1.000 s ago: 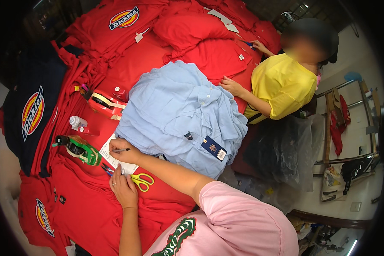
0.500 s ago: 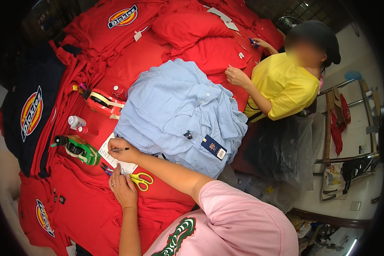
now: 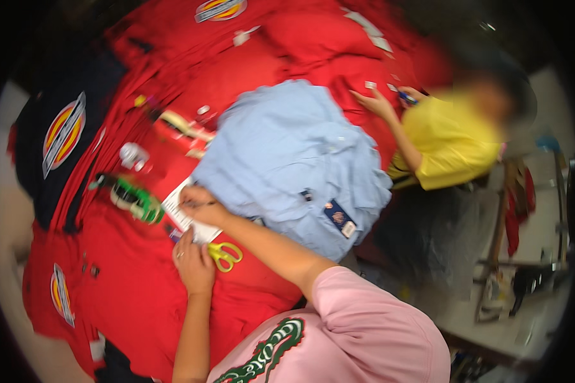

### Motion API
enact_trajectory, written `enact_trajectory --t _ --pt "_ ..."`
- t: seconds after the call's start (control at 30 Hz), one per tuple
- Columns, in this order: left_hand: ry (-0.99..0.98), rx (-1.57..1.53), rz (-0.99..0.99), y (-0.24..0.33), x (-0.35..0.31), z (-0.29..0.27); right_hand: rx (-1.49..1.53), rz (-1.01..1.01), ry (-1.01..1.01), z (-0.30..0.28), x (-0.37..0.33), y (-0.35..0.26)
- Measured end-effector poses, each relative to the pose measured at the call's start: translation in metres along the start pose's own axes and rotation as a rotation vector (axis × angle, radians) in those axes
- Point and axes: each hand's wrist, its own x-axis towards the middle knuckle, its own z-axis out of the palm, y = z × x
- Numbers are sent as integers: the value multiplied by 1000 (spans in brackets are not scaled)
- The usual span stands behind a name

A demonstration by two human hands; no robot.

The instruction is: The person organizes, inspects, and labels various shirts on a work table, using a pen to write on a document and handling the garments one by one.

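My right hand (image 3: 201, 205) is closed round a dark pen over a white printed paper (image 3: 206, 233). My left hand (image 3: 193, 262) lies with its fingers stretched out at the paper's near edge, on red cloth. Beside it, to the right, are the yellow handles of a pair of scissors (image 3: 227, 256); their blades are hidden. A pile of light blue shirts (image 3: 287, 153) rises just beyond my right forearm, with a dark blue hang tag (image 3: 340, 218) on top. The picture is blurred, so the pen's tip cannot be made out.
A green tape dispenser (image 3: 137, 199), a white bottle (image 3: 134, 156) and a red tape dispenser (image 3: 179, 131) stand left of the paper. Red garments (image 3: 128, 274) spread around, with a navy one (image 3: 41, 137) at far left. A co-worker in yellow (image 3: 450, 137) handles red cloth at the far right.
The whole view has shifted, so the table things sit farther right and the picture is blurred. My hands keep their places at the paper. The co-worker's hands have come closer together.
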Motion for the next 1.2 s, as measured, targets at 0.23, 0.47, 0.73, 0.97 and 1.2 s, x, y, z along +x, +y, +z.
enact_trajectory --t 0.23,0.47,0.73,0.97,1.2 --pt "-18 -24 -55 -1 2 -8 71 153 0 -10 -2 -19" --pt "9 -91 -77 0 -1 -13 167 294 25 -15 -1 -42" --pt "2 -142 -76 -2 -1 -13 -5 209 6 10 18 -44" --pt "17 -145 -84 -4 -3 -12 -185 72 8 10 16 -33" --pt "16 -151 -87 -3 -3 -12 -170 66 3 10 16 -36"
